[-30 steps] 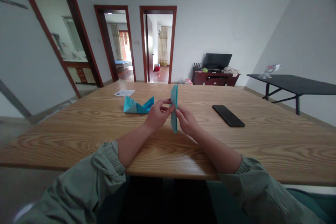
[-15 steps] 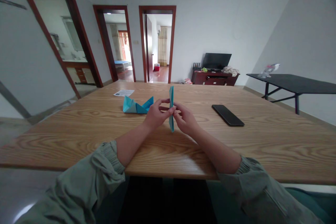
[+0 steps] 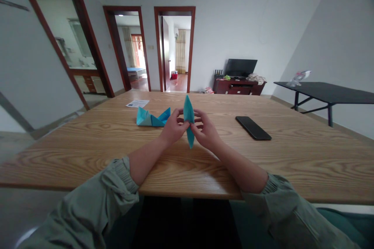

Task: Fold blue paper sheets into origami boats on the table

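Between my two hands a folded piece of light-blue paper (image 3: 188,109) stands on end, narrow and pointed at top and bottom. My left hand (image 3: 174,126) grips its left side, thumb near the middle and fingers behind. On the right side my right hand (image 3: 205,129) pinches it the same way, the thumbs almost meeting at the centre. Just left of my left hand, a blue folded paper boat (image 3: 150,118) with two raised points rests on the table. Parts of the fingers behind the paper are hidden.
The wooden table (image 3: 117,144) spreads under my forearms. A black phone (image 3: 253,128) lies to the right, and a printed white sheet (image 3: 138,103) at the back left. Beyond are a dark folding table (image 3: 330,91) and a television (image 3: 241,68) on a cabinet.
The paper in my hands has turned, so its broad face now shows instead of its thin edge. Both hands stay in nearly the same place, and the boat and phone have not moved.
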The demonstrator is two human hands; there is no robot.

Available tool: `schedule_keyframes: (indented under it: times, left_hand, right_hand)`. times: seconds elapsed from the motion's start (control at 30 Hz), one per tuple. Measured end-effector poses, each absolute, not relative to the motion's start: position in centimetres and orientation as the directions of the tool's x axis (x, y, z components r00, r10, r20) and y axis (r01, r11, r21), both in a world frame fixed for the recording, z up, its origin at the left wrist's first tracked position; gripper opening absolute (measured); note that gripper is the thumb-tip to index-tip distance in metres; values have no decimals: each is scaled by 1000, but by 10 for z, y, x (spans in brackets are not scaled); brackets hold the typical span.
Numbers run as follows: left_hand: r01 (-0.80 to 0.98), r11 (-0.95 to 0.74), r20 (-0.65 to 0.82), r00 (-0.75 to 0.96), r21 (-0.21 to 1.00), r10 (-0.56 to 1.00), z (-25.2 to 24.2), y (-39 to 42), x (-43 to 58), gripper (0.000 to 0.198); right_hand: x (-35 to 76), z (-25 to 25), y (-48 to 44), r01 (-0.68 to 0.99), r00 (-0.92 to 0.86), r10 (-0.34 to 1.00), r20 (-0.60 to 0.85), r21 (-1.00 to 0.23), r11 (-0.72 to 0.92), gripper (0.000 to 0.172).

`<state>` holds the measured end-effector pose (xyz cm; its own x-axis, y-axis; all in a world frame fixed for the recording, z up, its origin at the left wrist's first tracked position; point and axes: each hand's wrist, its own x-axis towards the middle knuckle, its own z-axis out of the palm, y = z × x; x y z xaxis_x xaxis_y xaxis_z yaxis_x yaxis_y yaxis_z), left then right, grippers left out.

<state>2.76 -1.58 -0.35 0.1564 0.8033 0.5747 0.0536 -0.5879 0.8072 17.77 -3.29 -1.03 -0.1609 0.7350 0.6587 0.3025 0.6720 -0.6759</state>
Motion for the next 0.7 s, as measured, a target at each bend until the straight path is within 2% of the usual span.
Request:
schedule_keyframes:
  times: [0.13, 0.23, 0.43, 0.57, 0.7]
  left_hand:
    - [302, -635, 645, 81, 711, 760, -4, -14, 34, 32]
    - [421, -648, 702, 38, 635, 712, -2, -12, 36, 32]
    - [505, -660, 760, 11, 556, 649, 3, -6, 25, 33]
    - [504, -667, 757, 39, 549, 652, 1, 2, 14, 35]
    - [479, -670, 714, 119, 567, 690, -5, 12, 6, 39]
  right_hand:
    - [167, -10, -29, 372, -120, 748, 653, -669, 644, 43]
    - [161, -6, -24, 463, -81, 710, 699, -605, 648, 36]
    - [164, 1, -17, 602, -33, 663, 748, -514, 611, 28]
    - [172, -1, -13, 640, -23, 655, 755, -492, 590, 33]
    - [184, -6, -7, 626, -106, 650, 753, -457, 631, 40]
